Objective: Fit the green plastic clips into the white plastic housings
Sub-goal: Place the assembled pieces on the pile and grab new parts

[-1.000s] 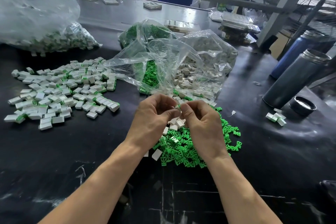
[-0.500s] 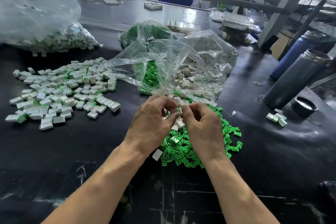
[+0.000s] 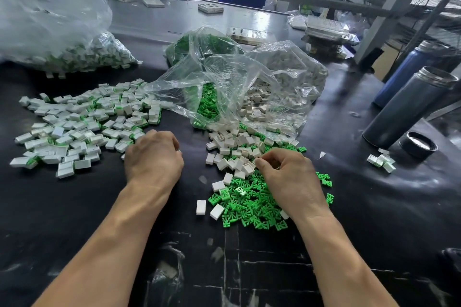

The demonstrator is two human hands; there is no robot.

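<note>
Left hand [image 3: 153, 157]: knuckles up with fingers curled under at the edge of the assembled pile [image 3: 82, 127]; whether it grips anything is hidden.
Right hand [image 3: 287, 177]: fingertips bent into the loose white housings [image 3: 234, 154]; any pinch is hard to make out.
Green clips [image 3: 252, 204]: heaped under the right wrist.
Change: the hands, joined half a second ago, now sit apart.

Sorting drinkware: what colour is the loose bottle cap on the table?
Black cap, pale inside; head view.
</note>
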